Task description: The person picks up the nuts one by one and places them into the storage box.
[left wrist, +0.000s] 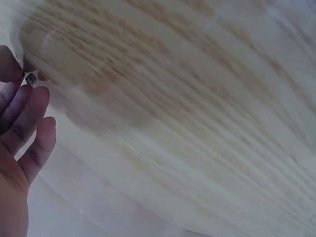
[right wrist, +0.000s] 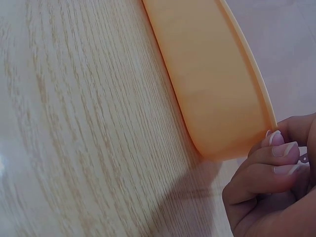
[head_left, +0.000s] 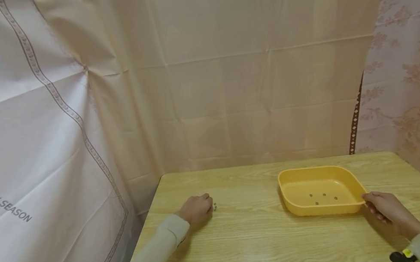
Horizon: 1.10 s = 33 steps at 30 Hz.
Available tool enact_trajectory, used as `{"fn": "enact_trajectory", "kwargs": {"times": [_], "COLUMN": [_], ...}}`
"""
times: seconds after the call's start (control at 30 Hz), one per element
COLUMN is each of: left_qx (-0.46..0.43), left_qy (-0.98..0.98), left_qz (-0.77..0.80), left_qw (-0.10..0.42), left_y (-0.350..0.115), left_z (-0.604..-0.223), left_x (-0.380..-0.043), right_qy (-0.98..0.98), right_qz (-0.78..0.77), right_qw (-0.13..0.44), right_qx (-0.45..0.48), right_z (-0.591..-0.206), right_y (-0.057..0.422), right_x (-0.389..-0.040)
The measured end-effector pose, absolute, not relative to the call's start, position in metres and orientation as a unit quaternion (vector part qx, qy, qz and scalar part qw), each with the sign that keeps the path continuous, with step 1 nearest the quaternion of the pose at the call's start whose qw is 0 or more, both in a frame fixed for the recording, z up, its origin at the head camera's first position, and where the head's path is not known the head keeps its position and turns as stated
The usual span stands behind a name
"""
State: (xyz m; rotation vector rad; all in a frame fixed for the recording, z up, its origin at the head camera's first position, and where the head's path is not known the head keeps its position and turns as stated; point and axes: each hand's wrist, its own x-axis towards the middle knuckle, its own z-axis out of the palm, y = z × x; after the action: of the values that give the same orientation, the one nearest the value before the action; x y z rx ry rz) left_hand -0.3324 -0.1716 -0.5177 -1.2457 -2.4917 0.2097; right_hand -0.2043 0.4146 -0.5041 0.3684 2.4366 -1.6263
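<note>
My left hand (head_left: 197,209) is low over the left side of the table, palm down in the head view. In the left wrist view its thumb and fingertips come together at a small dark metal nut (left wrist: 30,79). A few more small nuts (head_left: 215,207) lie just right of those fingertips. With its thumb and curled fingers, my right hand (head_left: 388,210) grips the rim of a yellow plastic tray (head_left: 322,210) at the front right corner. Inside the tray, several small ring-shaped metal nuts (head_left: 324,195) lie spread on the bottom.
The light wood-grain table (head_left: 254,247) carries both the tray and the loose nuts. A beige cloth (head_left: 222,103) hangs behind it, with printed cloths at the left (head_left: 43,167) and right (head_left: 416,94). A dark strap with a yellow patch (head_left: 403,256) is around the right wrist.
</note>
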Motion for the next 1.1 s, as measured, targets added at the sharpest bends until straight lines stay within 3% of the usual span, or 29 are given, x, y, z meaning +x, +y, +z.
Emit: {"fn": "enact_trajectory", "kwargs": {"times": [1.1], "left_qx": [-0.403], "left_qy": [-0.904], "left_qz": [-0.023], "left_qw": [0.138], "left_y": [-0.171], "left_z": [-0.504], "left_x": [-0.327], "right_qy": [0.823], "right_qz": [-0.545], "right_qw": [0.097], "right_qx": [0.125], "right_z": [-0.500], "right_y": [0.413], "right_x": [-0.204]}}
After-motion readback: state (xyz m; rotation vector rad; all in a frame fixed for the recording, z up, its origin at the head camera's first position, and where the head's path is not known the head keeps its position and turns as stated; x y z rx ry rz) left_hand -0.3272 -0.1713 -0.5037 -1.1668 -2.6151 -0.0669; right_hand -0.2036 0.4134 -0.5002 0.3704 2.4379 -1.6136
